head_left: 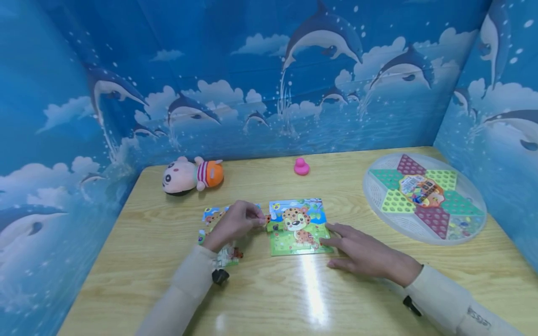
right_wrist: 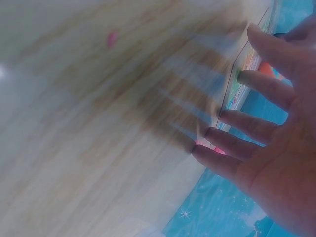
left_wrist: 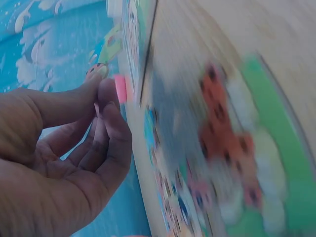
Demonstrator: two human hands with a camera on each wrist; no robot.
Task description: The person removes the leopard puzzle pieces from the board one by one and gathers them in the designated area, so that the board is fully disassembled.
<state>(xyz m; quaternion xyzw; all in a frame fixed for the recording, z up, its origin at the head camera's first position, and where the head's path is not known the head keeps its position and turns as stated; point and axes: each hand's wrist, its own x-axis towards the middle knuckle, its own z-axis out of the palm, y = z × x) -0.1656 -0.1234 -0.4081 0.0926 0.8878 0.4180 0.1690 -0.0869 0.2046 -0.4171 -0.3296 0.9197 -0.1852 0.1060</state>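
Note:
A jigsaw puzzle piece (left_wrist: 109, 48) is pinched between the thumb and fingertips of my left hand (head_left: 240, 221). That hand is at the left edge of a leopard-cub puzzle board (head_left: 280, 246) lying flat on the table. My right hand (head_left: 361, 250) has its fingers spread, with the fingertips at the board's right edge. Under and beside my left forearm lie more puzzle parts (head_left: 208, 218) with a similar print, partly hidden by the arm. In the left wrist view, a spotted green-edged part (left_wrist: 224, 133) is close and blurred.
A plush doll (head_left: 191, 176) in orange and stripes lies at the back left of the wooden table (head_left: 138, 261). A pink duck toy (head_left: 301, 166) is at the back middle. The round Chinese checkers board (head_left: 374, 224) lies on the right. Dolphin-printed cloth walls (head_left: 235, 112) enclose the table.

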